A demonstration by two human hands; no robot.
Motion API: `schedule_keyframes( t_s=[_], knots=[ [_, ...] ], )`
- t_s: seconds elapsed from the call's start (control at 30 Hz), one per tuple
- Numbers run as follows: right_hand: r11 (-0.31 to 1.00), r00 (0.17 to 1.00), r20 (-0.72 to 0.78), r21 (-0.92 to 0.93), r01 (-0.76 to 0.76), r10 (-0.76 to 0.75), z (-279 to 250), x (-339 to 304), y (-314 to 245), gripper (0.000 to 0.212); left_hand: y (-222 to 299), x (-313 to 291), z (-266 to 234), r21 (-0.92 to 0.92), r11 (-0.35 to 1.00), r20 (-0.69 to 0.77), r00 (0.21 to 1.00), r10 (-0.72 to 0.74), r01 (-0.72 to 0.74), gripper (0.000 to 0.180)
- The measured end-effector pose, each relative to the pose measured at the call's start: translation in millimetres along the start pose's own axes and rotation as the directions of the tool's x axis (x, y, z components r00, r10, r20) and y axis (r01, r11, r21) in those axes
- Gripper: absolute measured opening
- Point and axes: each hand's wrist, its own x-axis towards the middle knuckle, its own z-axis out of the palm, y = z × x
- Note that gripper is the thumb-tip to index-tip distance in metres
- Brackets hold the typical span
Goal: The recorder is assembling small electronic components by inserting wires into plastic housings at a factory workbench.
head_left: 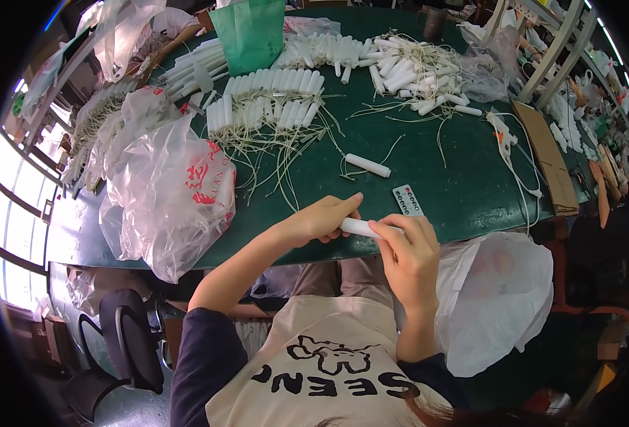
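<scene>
Just above the near table edge, a white tube (359, 228) lies crosswise between my two hands. My left hand (326, 217) is closed round its left end, the thumb stretched toward the upper right. With thumb and fingers, my right hand (408, 245) grips the right end, which those fingers hide. Beyond my right hand lies a small white remote control (407, 201) with a red button and several dark ones. Farther off, a single white tube (368, 165) with a thin cord rests on the green table (293, 178).
Stacked corded tubes (272, 99) and a loose heap of tubes (414, 67) lie at the back. A clear plastic bag (165, 192) overhangs the edge at left. A white bag (496, 299) hangs at right, near a cardboard strip (546, 156) and white cable (508, 146). A co-worker's hand (601, 174) shows far right.
</scene>
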Motion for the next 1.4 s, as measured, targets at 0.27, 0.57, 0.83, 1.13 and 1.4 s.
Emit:
schedule_keyframes(
  t_s=[0.27, 0.57, 0.83, 1.13, 1.4],
  knots=[
    [0.624, 0.788, 0.023, 0.597, -0.504, 0.615, 12, -17, 2, 0.022, -11, -16, 8, -0.209, 0.763, -0.069, 0.787, 0.613, -0.612, 0.047],
    [0.682, 0.941, 0.091, 0.666, -0.301, 0.326, 13, -6, -9, 0.025, 13, -50, -12, 0.136, 0.805, -0.232, 0.771, 0.593, -0.578, 0.026],
    [0.759, 0.854, -0.032, 0.477, -0.443, 0.519, 14, -15, 25, 0.007, 87, -47, -138, 0.682, 0.627, -0.7, 0.584, 0.411, 0.377, 0.038],
    [0.828, 0.903, 0.041, 0.381, -0.411, 0.429, 9, -19, 31, 0.002, 37, 52, -255, 0.579, 0.55, -0.789, 0.242, 0.565, 0.602, 0.032],
    [0.825, 0.894, 0.106, 0.352, -0.443, 0.435, 9, -24, 35, 0.004, 28, 56, -257, 0.621, 0.48, -0.725, 0.22, 0.653, 0.62, 0.032]
  ],
)
